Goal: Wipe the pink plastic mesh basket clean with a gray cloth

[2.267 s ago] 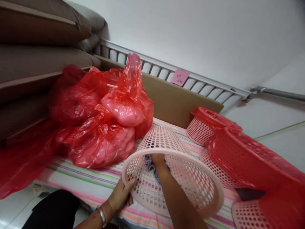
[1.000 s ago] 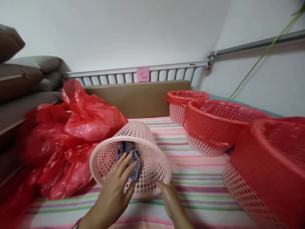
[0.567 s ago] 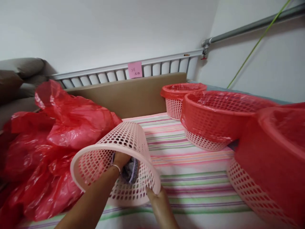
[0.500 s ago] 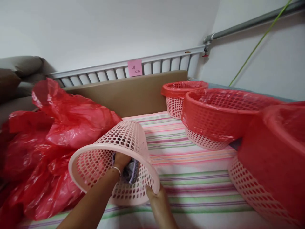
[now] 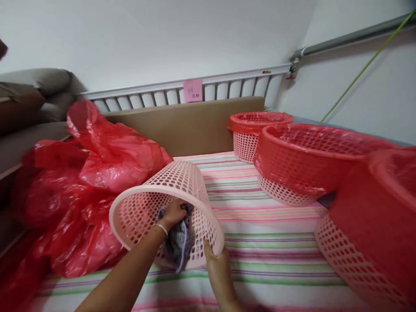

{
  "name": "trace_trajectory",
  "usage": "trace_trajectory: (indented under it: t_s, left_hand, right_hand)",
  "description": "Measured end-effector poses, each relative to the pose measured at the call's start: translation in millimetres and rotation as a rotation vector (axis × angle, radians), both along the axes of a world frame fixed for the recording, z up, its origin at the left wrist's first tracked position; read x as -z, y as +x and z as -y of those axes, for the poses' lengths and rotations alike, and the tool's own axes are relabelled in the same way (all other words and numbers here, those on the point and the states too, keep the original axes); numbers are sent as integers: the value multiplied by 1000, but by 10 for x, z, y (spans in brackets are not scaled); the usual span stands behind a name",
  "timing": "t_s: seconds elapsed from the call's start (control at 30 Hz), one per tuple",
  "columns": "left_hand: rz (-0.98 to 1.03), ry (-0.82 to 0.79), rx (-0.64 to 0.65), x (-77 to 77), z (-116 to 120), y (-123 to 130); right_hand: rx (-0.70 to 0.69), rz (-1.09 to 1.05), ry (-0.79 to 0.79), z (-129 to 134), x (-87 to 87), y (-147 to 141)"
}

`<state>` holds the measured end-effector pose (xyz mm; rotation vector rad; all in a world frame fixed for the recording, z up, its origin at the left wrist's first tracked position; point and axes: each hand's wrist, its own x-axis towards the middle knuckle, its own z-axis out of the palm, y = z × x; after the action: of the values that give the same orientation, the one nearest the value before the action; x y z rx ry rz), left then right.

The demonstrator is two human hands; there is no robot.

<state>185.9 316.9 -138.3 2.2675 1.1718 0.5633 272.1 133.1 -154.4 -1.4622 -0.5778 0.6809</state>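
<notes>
A pale pink perforated plastic basket (image 5: 180,175) lies on its side on the striped sheet, its mouth toward me. Inside the mouth, my left hand (image 5: 175,212) grips a grey-purple cloth (image 5: 177,242) with a lighter lilac edge; part of it hangs down toward the lower rim. My right hand (image 5: 216,260) is closed around the basket's rim at the lower right, the thumb on the inner side. What kind of cloth it is I cannot make out.
Crumpled red plastic bags (image 5: 110,160) are heaped left of the basket. Along the right stand pink baskets lined with red bags, the nearest one (image 5: 367,242) beside the striped sheet (image 5: 269,242). A tan board (image 5: 195,125) and a radiator (image 5: 146,99) bound the back.
My left hand has drawn the cloth nearer to the basket's mouth, so more of it shows. The view has shifted slightly, and my right hand still grips the rim.
</notes>
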Motion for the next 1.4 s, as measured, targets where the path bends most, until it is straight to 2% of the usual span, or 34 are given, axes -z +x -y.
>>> trace_trajectory:
  t_s: [0.1, 0.33, 0.47, 0.57, 0.67, 0.77, 0.83, 0.87, 0.9, 1.0, 1.03, 1.07, 1.13, 1.2, 1.3, 1.4]
  left_hand:
    - [-13, -5, 92, -17, 302, -165]
    - [-111, 7, 308, -333, 939, -575]
    - [-274, 30, 373, -312, 1187, -778]
    - [-309, 20, 383, -314, 1255, -841]
    - [-290, 95, 285, -512, 1206, -782]
    - [-153, 398, 54, -822, 1103, -646]
    - [-54, 574, -70, -968, 1053, -574]
    - [-47, 592, -89, -1005, 1039, -557]
    - [-83, 539, -61, -1020, 1032, -556]
    - [-306, 137, 152, -994, 1012, -625]
    - [-342, 48, 192, -981, 995, -654]
    - [-342, 26, 199, -968, 968, -675]
    - [-286, 115, 132, -923, 899, -681]
    - [-290, 111, 111, -815, 840, -646]
    - [-414, -91, 207, -520, 849, -584]
    - [-379, -47, 237, -214, 958, -583]
  right_hand:
    - [-4, -30, -1, -4, -1, -9]
    - [-15, -86, -31, 24, -7, 80]
    - [-84, -89, -53, 45, 15, 195]
    - [-123, -79, -62, 41, 16, 243]
    - [-131, -68, -36, 12, -8, 245]
    - [-107, -58, -28, -26, -46, 231]
    - [-94, -52, -40, -42, -67, 225]
    - [-93, -53, -43, -45, -74, 225]
    - [-95, -54, -47, -45, -79, 225]
    - [-104, -41, -49, -31, -86, 230]
    - [-110, -34, -49, -27, -86, 231]
    - [-115, -28, -48, -25, -86, 233]
    - [-115, -25, -45, -29, -81, 234]
    - [-103, -34, -44, -41, -71, 233]
    - [-94, -39, -29, -58, -49, 227]
    - [-99, -42, -26, -64, -27, 224]
